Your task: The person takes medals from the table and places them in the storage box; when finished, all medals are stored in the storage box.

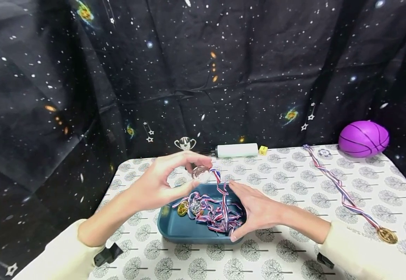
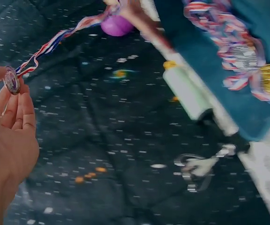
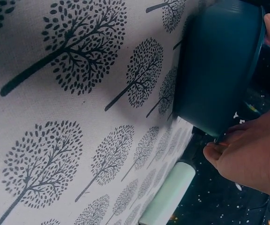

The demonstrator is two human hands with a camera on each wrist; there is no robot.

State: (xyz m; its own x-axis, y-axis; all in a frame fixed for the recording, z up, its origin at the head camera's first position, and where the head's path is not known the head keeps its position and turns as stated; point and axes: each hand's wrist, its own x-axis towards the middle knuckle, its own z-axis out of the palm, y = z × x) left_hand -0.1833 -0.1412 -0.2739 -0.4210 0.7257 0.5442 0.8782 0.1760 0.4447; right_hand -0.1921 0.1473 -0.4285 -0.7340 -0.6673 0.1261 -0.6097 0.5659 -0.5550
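Medal lifted from tray, ribbon trailing.
Left hand (image 1: 161, 182) pinches silver medal (image 1: 200, 171); right hand (image 1: 255, 210) steadies teal tray (image 1: 175, 229), fingers relaxed; next, probably, freeing the ribbon (image 1: 220, 182).

We see the teal rectangular plastic tray (image 1: 175, 229) near the front of the tree-print tablecloth (image 1: 286, 252), a tangle of ribboned medals (image 1: 216, 212) in it. Left hand (image 1: 161, 182) is over the tray's back left, pinching a silver medal (image 1: 200, 171) whose ribbon runs down into the tray. Right hand (image 1: 255, 210) is against the tray's right side. Behind the tray: small silver trophy cup (image 1: 185, 143), to its right a white cylinder (image 1: 237, 150), then a yellow die (image 1: 263, 149). Far right back sits a purple ball (image 1: 363, 138); a gold medal on a striped ribbon (image 1: 386, 235) lies right of the hands.
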